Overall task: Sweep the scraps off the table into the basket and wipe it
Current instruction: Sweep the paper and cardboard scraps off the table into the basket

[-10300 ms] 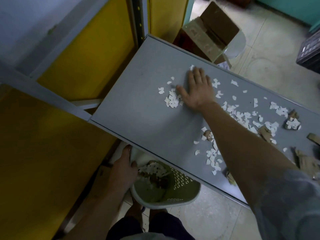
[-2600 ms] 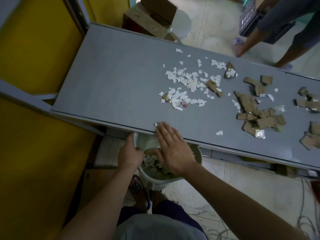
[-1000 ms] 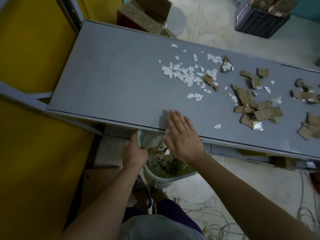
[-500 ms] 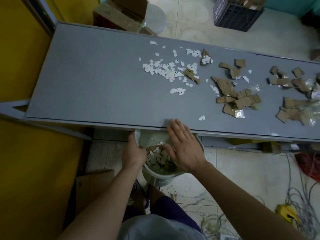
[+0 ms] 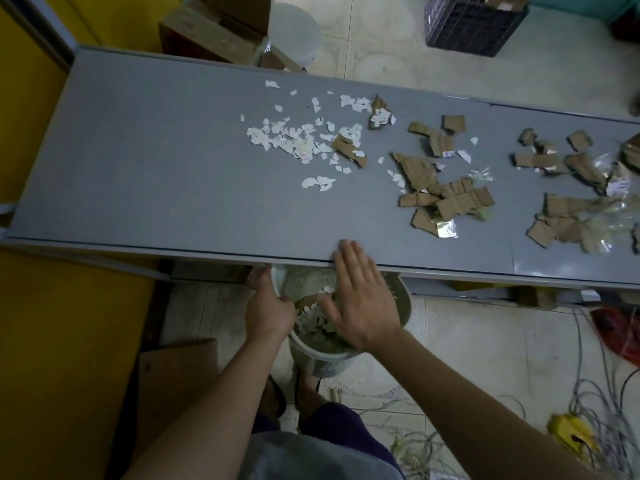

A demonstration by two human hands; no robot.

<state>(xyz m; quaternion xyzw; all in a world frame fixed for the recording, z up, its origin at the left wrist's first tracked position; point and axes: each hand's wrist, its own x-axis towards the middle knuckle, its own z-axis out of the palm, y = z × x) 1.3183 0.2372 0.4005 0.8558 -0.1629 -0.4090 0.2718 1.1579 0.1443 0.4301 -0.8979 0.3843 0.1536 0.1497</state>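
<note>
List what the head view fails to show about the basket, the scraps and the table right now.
- Basket: how full it is; the right hand and the table edge cover much of its opening.
- Left hand: fingers on the basket rim, hidden behind the rim.
- Cardboard scraps: how far they run; the picture's right edge cuts the table off.
- Paper scraps: their print, too small to read.

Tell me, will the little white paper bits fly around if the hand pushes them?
Probably they slide easily: the white paper bits look thin, flat and light on the smooth grey table. A fast sweep might scatter some, since they lie loose.
</note>
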